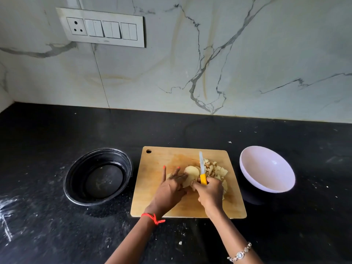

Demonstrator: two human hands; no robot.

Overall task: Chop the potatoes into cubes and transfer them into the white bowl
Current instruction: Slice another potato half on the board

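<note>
A wooden cutting board (162, 202) lies on the black counter. On it sits a peeled potato piece cut into slices (191, 173), with a heap of potato cubes (216, 169) to its right. My left hand (171, 187) presses on the potato's left side, two fingers stretched straight out. My right hand (210, 193) grips the yellow handle of a white-bladed knife (201, 164), whose blade stands between the slices and the cubes. The white bowl (266, 168) stands right of the board, and I see nothing in it.
A black round bowl (98, 176) stands left of the board. White specks and smears mark the counter at the left and front. A marble wall with a switch panel (101, 27) rises behind.
</note>
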